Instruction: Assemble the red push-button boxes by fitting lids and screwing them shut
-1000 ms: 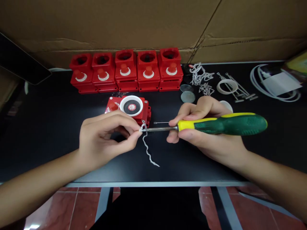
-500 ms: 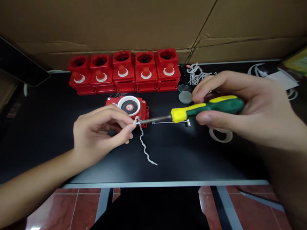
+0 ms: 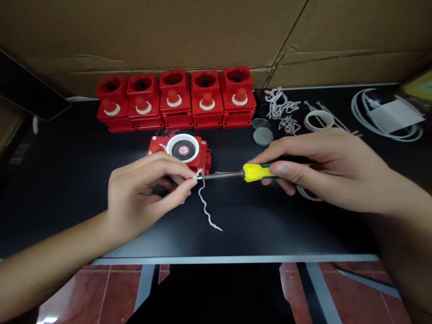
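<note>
My left hand (image 3: 148,191) is closed in a pinch on the top end of a kinked white string (image 3: 206,208), whose tail trails down onto the black table (image 3: 67,189). My right hand (image 3: 324,168) is wrapped over a yellow and green screwdriver (image 3: 251,173), palm down. Its metal shaft points left and the tip meets the string at my left fingertips. Just behind the pinch lies a red plastic box (image 3: 199,157) with a white ring and a black disc on top.
A row of several red boxes (image 3: 175,101) stands along the cardboard wall. At the back right lie white strings (image 3: 281,108), two round discs (image 3: 262,135), a tape ring (image 3: 319,119), metal pins and a white cable with charger (image 3: 388,114). The table's front edge is near.
My right hand has turned over the screwdriver handle, from gripping it from below to covering it from above. The tip stays at the string in my left pinch.
</note>
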